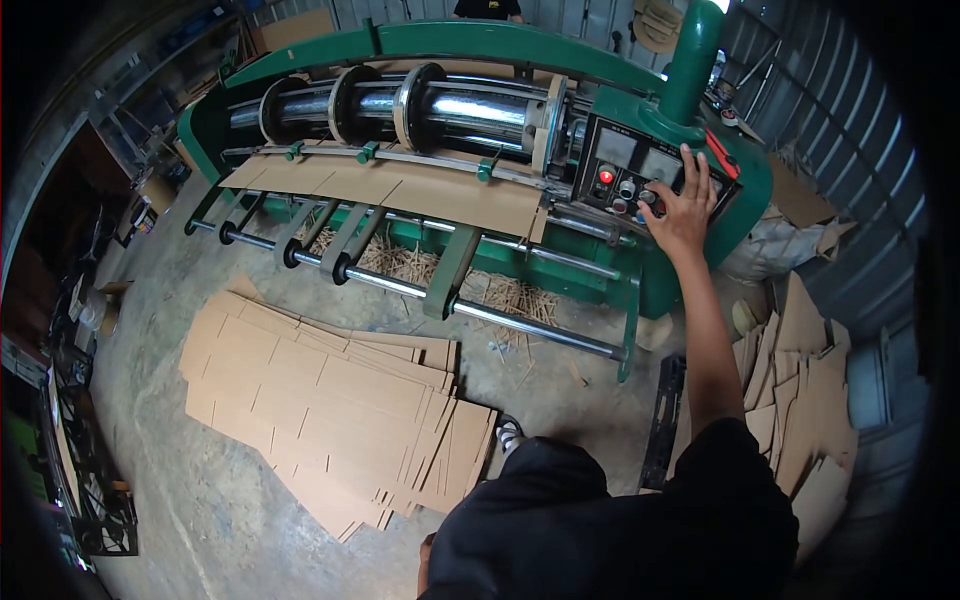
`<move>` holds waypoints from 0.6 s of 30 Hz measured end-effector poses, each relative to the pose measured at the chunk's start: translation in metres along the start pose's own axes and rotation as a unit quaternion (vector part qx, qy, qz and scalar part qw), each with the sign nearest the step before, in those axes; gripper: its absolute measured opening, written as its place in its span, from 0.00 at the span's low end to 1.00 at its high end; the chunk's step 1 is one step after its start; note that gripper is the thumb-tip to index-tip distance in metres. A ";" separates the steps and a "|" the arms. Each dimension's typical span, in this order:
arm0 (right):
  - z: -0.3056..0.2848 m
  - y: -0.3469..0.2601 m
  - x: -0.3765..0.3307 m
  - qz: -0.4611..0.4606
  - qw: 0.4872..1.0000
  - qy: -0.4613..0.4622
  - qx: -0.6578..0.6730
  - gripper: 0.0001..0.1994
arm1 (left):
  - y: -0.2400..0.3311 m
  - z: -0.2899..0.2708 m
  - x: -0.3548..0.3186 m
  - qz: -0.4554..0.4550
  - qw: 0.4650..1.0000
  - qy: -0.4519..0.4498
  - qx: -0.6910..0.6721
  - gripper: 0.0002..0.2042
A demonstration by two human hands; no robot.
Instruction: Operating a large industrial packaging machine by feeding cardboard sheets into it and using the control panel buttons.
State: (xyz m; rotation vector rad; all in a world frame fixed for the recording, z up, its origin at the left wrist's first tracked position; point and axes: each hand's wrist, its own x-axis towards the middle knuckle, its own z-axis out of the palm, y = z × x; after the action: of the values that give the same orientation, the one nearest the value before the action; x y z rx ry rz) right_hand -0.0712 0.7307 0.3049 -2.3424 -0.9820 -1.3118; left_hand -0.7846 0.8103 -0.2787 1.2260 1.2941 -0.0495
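Head: right grip (683, 212) perhaps on knob (648, 197)

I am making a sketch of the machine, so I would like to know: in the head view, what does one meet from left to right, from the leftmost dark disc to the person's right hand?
Left disc → middle disc → third disc → red lit button → right hand.

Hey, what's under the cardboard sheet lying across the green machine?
Below the cardboard sheet, several belts and a metal bar show past its front edge, with loose brown strips heaped beneath. Whatever lies directly under the sheet is covered, so I can't tell.
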 end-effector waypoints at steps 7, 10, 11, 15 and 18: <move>0.002 0.000 -0.001 -0.005 1.000 0.007 0.002 0.12 | 0.000 -0.022 -0.012 0.013 0.992 0.067 0.105 0.19; 0.001 0.008 -0.006 -0.004 1.000 0.004 -0.013 0.13 | 0.067 -0.018 -0.038 -0.027 0.999 0.033 0.022 0.19; 0.002 0.008 -0.005 -0.006 1.000 0.003 -0.009 0.13 | 0.093 -0.016 -0.049 -0.046 0.999 0.018 -0.021 0.20; 0.003 0.006 -0.003 -0.010 1.000 -0.002 -0.006 0.12 | 0.142 -0.008 -0.057 -0.042 0.999 0.012 -0.019 0.21; 0.006 0.007 -0.001 -0.011 1.000 -0.006 -0.007 0.12 | 0.154 0.002 -0.042 -0.037 0.999 -0.013 -0.028 0.21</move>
State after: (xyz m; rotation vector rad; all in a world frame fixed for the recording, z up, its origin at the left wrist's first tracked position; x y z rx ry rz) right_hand -0.0627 0.7288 0.3014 -2.3584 -1.0086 -1.3199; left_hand -0.7011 0.8504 -0.1479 1.1268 1.3108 -0.0819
